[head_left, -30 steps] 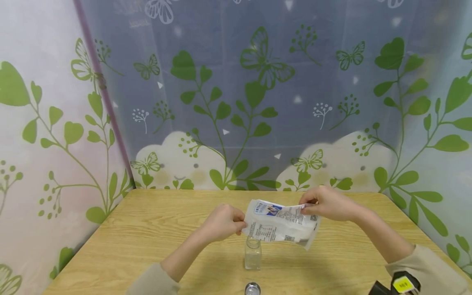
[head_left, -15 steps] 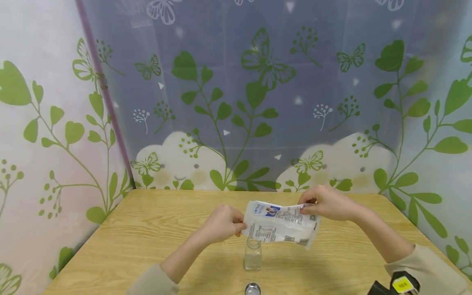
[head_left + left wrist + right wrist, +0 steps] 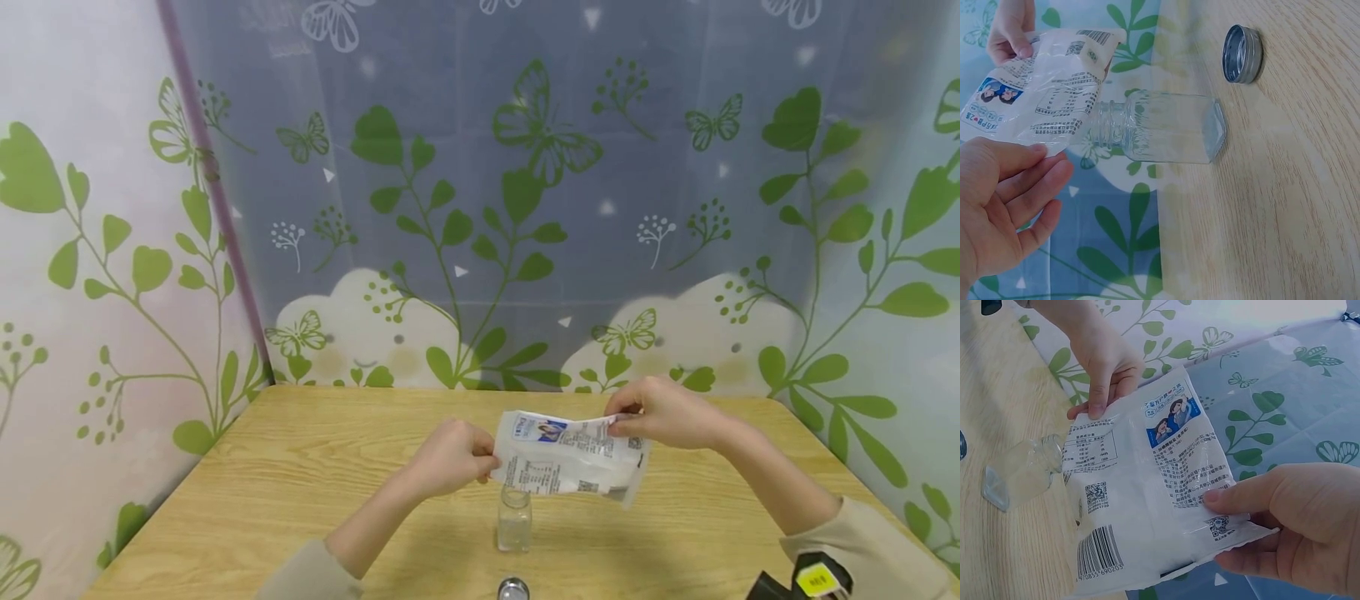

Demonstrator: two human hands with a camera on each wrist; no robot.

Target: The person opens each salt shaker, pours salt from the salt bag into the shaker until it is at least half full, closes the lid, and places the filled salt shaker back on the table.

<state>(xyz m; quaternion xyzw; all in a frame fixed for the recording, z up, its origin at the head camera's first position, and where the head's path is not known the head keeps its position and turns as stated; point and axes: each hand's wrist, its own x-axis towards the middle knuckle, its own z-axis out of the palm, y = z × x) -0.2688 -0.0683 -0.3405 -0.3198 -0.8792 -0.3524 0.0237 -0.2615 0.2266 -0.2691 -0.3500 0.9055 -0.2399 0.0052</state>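
Note:
A white plastic salt bag with printed label, blue picture and barcode is stretched between both hands above the table. My left hand pinches its left corner between thumb and fingers. With thumb on top and fingers beneath, my right hand grips the opposite end. Under the bag's left corner stands a small clear glass jar, upright and uncapped, its threaded neck close to that corner. Whether bag and jar rim touch, I cannot tell. Any contents in the jar are hard to make out.
A silver metal screw lid lies on the wooden table, nearer the person than the jar. A patterned curtain with leaves and butterflies hangs behind the table. A black device with a yellow label sits at the right sleeve.

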